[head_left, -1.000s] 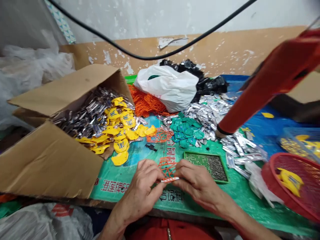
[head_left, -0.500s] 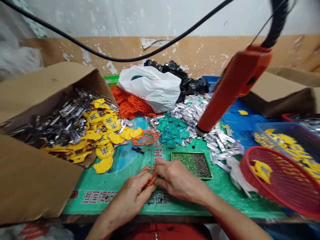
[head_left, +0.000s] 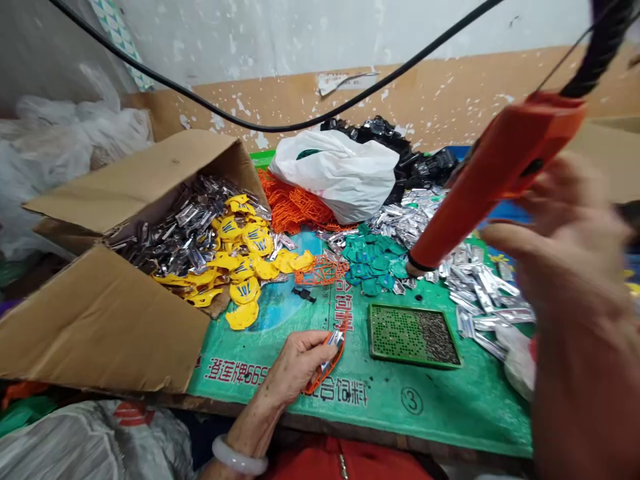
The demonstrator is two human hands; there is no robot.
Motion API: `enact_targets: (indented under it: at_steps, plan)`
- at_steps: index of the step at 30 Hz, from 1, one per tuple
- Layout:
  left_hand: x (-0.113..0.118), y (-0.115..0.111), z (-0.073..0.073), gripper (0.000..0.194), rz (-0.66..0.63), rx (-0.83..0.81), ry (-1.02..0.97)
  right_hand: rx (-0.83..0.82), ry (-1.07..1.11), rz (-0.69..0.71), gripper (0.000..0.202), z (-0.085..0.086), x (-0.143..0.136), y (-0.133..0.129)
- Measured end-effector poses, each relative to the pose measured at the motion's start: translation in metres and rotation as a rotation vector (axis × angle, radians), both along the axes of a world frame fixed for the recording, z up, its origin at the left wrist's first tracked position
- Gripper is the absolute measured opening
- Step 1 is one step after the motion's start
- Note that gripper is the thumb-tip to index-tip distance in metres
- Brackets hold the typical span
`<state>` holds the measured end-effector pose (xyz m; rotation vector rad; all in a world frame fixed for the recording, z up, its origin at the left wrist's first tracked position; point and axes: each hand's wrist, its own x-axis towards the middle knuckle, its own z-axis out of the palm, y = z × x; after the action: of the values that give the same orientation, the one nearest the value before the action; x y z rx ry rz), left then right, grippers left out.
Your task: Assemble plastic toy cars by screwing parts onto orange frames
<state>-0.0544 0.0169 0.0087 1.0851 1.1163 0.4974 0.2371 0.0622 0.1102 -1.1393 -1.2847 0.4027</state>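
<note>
My left hand (head_left: 295, 367) is closed over the green mat, pinching an orange plastic frame (head_left: 316, 383) with a silver-coloured piece (head_left: 332, 348) laid against it. At the right, my right hand (head_left: 565, 233) is raised beside a tilted orange power screwdriver (head_left: 490, 180). Motion smears its fingers, and some lie behind the tool, so I cannot tell whether they grip it. A green tray (head_left: 400, 333) of small dark screws lies between the two hands. Teal plastic pieces (head_left: 375, 260) are heaped just beyond the tray, near the screwdriver's tip.
An open cardboard box (head_left: 150, 320) at left spills dark pieces and yellow plastic parts (head_left: 245, 267). Behind are orange frames (head_left: 290, 203), a white bag (head_left: 340, 173) and black parts (head_left: 430, 167). Silver pieces (head_left: 475, 293) spread at right. A black cable (head_left: 280, 127) hangs across.
My right hand has left the orange frame and risen right to the screwdriver. My left hand keeps the frame, now with the silver piece showing. The view has shifted left.
</note>
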Motion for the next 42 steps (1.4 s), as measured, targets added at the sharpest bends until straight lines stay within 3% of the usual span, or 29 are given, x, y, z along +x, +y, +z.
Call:
enact_targets:
  at_steps: [1,3,6,10,16,20,25,33,42]
  plan:
    - [0.002,0.000,0.001,0.026,0.004,-0.003,-0.004,-0.087,0.161,0.129,0.055,0.003,-0.007,0.012]
    - [0.005,0.000,0.001,0.027,0.004,-0.008,0.002,-0.160,0.196,0.186,0.041,0.005,-0.023,0.028]
    - [0.007,0.000,0.000,0.030,0.012,-0.007,0.028,-0.174,0.282,0.189,0.042,0.003,-0.040,0.034]
    - [0.008,0.001,-0.005,0.036,0.024,-0.034,0.039,-0.183,0.311,0.146,0.054,-0.003,-0.047,0.019]
    - [0.007,0.003,-0.012,0.040,0.065,-0.080,-0.011,-0.186,0.271,-0.044,0.017,-0.043,-0.050,0.000]
    - [0.006,0.003,-0.013,0.038,0.085,-0.097,-0.034,-0.207,0.332,-0.089,0.016,-0.062,-0.054,-0.003]
    - [0.007,0.003,-0.014,0.036,0.095,-0.093,-0.014,-0.200,0.372,-0.101,0.035,-0.063,-0.058,-0.003]
    - [0.009,0.002,-0.016,0.036,0.100,-0.099,-0.033,-0.205,0.360,-0.076,0.042,-0.065,-0.062,-0.004]
    - [0.010,0.001,-0.013,0.037,0.111,-0.108,-0.017,-0.223,0.344,-0.085,0.025,-0.064,-0.064,-0.005]
